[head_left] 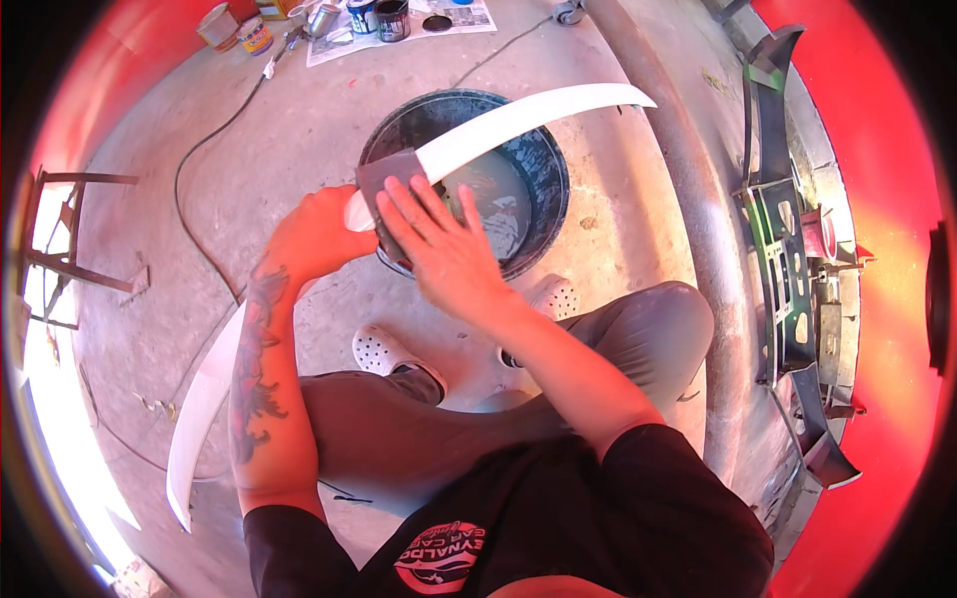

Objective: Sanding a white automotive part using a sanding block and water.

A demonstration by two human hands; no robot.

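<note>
Nearest: grey trousers, soft cloth, knees bent; pale clogs, moulded, round perforations. One long white strip, slim, smooth, bowed, tapering at both ends; lies aslant, from beneath the left forearm to across the mouth of a black basin. Judged light and somewhat springy, probably plastic; likely slippery if wet, the thin tips weakest; best held at the broader middle. Left hand: fingers curled firmly about the strip near that middle. Right hand: flattened, fingers extended and a little parted, resting on a grey sheet folded over the strip; sheet matte, thin, pliable, apparently abrasive paper. Basin: round, streaked wall, cloudy liquid inside. Floor: stained concrete. Far: spread newspaper bearing cylindrical tins.
</note>
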